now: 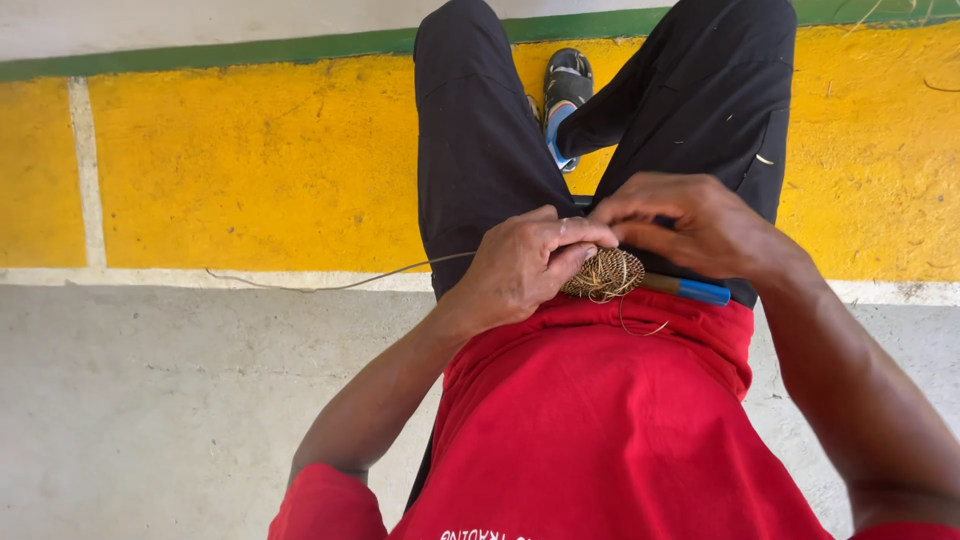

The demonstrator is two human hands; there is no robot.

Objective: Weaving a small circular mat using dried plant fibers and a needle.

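Right at the lap, a small woven disc (pixel 603 272) of tan, coiled fibre sits between both hands, just above the hem of the red shirt (pixel 600 420). The left hand (pixel 525 265) has its grip closed on the disc's left edge, fingers curled round the rim and thumb pressed on top. The right hand (pixel 690 225) arches over the disc from above, fingertips pinched narrow together at its upper edge; what exactly they pinch is too small to tell. A thin strand (pixel 330 283) trails away to the left from under the left hand, across the yellow painted curb (pixel 250 160). Loose fibre ends curl below the disc. A stick-like tool with a brown shaft and blue end (pixel 690 289) lies just right of the disc, under the right wrist. Both forearms bend inward, elbows out, over black trousers (pixel 480 130); a sandalled foot (pixel 566 90) shows between the knees.
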